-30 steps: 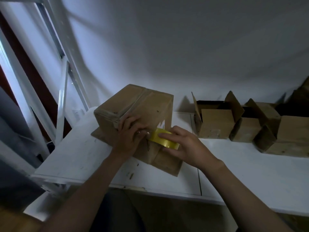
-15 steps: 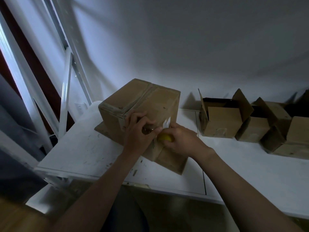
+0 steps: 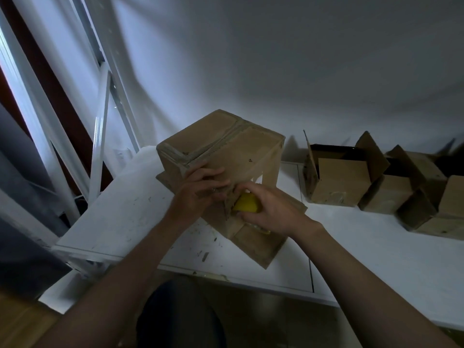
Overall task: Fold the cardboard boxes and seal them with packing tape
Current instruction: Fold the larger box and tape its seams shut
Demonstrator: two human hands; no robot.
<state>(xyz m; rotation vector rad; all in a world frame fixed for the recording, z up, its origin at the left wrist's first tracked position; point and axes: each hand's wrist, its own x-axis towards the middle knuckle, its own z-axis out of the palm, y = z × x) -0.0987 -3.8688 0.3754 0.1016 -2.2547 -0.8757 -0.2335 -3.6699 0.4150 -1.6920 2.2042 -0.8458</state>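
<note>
A brown cardboard box (image 3: pixel 233 149) stands on the white table (image 3: pixel 376 249), upside down, its taped bottom facing up and its lower flaps spread on the table. My left hand (image 3: pixel 200 192) presses on the box's near face, fingers bent over the tape end; whether it pinches the tape I cannot tell. My right hand (image 3: pixel 268 209) grips a yellow roll of packing tape (image 3: pixel 246 205) against the box's near corner. Most of the roll is hidden by my fingers.
Several open cardboard boxes (image 3: pixel 339 177) with raised flaps stand in a row at the back right of the table. A white metal frame (image 3: pixel 100 121) rises at the left. A grey wall is behind. The table's front edge is close to my body.
My right hand has brought the tape roll in from the right up against the box's corner beside my left hand. The view has shifted a little.
</note>
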